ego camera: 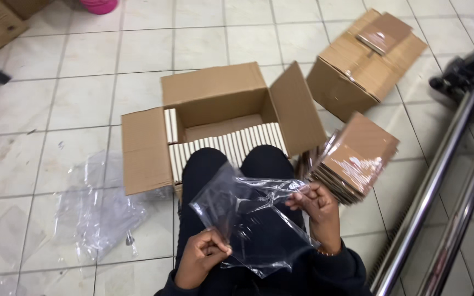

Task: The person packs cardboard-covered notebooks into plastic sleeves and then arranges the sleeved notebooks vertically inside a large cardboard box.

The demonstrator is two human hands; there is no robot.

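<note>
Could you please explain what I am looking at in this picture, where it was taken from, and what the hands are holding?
There is no machine here: this one picture comes from a camera worn on a person's head, looking down at their own lap and hands. The left hand and right hand both pinch a clear plastic bag above dark trousers. Ahead, on the tiled floor, stands an open cardboard box packed with rows of thin pale items standing on edge. To the right leans a stack of flat brown packets, with another cardboard box behind it. Loose clear plastic lies on the floor at left, and metal rails run along the right.
</note>
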